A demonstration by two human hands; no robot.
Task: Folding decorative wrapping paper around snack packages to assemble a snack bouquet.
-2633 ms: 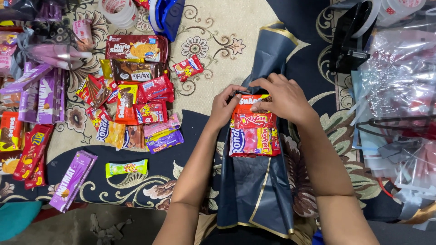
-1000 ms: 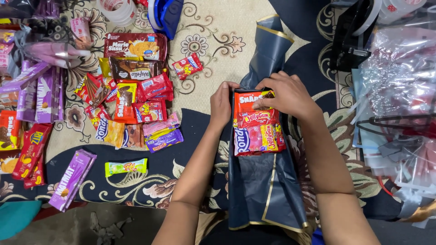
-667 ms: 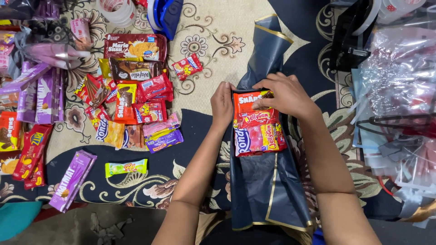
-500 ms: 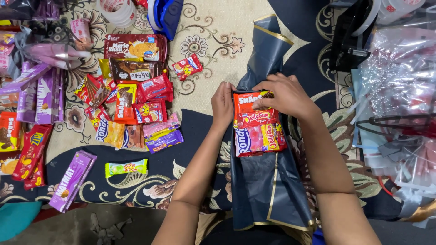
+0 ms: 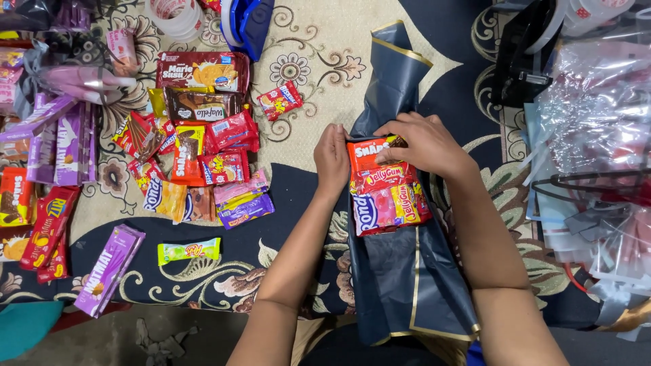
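**Both hands steady a stack of snack packets on dark wrapping paper**

Well to the left of the hands lies a spread of loose snack packets (image 5: pixel 203 152) on the patterned carpet (image 5: pixel 319 41). The left hand (image 5: pixel 331 158) rests flat, fingers together, against the left edge of the stack of packets (image 5: pixel 386 186) (pressing, not gripping). The right hand (image 5: pixel 422 141) lies curled over the stack's top, fingers bent onto the orange packet. Under both, the navy wrapping paper (image 5: pixel 407 285) extends toward the person. Right of the hands sits clear cellophane (image 5: pixel 597 122).

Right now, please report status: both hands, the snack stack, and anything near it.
Left hand flat against stack's left edge. Right hand on top of the snack stack. Stack sits on dark blue wrapping sheet. Loose snack pile lies apart, left.
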